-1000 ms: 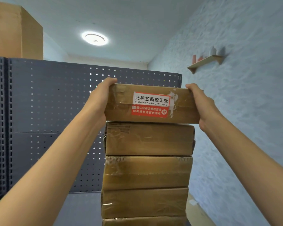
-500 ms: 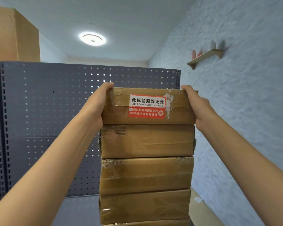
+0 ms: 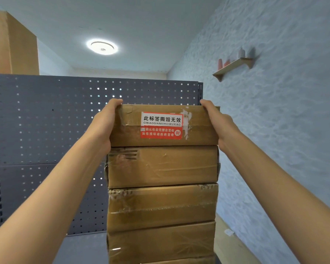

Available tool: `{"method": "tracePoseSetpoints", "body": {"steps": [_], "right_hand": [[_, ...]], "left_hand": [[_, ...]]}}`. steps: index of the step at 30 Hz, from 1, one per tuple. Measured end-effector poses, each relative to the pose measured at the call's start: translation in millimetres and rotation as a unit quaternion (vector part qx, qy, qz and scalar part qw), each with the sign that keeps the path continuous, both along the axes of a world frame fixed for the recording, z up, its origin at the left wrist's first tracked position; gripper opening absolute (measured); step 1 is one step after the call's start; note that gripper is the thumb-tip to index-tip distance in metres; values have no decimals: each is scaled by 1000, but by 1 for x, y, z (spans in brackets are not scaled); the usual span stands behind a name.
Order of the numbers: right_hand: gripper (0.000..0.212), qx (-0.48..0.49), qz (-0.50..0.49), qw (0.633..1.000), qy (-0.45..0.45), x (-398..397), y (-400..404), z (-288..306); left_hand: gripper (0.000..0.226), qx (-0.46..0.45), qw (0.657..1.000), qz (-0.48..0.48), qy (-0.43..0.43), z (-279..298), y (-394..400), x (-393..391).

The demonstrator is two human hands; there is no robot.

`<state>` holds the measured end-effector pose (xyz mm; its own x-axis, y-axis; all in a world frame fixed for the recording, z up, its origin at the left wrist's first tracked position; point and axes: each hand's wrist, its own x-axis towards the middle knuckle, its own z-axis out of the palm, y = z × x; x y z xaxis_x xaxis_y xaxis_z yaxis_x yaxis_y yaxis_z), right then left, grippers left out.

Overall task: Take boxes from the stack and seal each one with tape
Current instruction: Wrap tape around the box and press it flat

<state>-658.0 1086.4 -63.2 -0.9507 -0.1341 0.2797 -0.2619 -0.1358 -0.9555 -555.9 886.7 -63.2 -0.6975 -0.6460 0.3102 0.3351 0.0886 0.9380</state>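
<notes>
two hands clamp the top box (image 3: pixel 164 126) at the centre of the frame: the left hand (image 3: pixel 105 126) presses flat against its left end with fingertips hooked over the upper edge, and the right hand (image 3: pixel 217 124) does the same at the right end, fingers curled over the top corner. the box carries a red and white label (image 3: pixel 161 125) on its near face, with a torn white patch just right of it. its lower edge sits flush on the stack (image 3: pixel 162 202), which runs down through at least three more taped boxes and out of the bottom of the frame. behind and to the left stands a grey pegboard (image 3: pixel 46 130), its top rim near the level of the box top; a big carton (image 3: pixel 10 44) sits in the upper left. to the right, open space separates the stack from the textured wall (image 3: pixel 284 130), where a small shelf (image 3: pixel 232 66) hangs in the upper right. a round lamp (image 3: pixel 102 47) glows on the ceiling.
</notes>
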Motion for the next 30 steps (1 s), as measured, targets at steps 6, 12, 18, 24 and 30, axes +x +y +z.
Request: {"method": "tracePoseSetpoints", "body": {"steps": [6,12,18,24,30], "right_hand": [[49,0,20,1000,-1,9,0,2],[55,13,34,999,1,14,-1,2],[57,27,34,999,13,16,4,1],[65,112,-123,970,179,32,10,1],[54,297,-274,825,395,63,0,5]], "left_hand": [[27,7,1000,8,8,0,0,7],[34,-32,999,18,-20,1,-2,16],[53,-68,997,-3,-46,1,4,25],[65,-256,951,173,-18,1,1,42],[49,-548,751,366,-40,14,11,78]]}}
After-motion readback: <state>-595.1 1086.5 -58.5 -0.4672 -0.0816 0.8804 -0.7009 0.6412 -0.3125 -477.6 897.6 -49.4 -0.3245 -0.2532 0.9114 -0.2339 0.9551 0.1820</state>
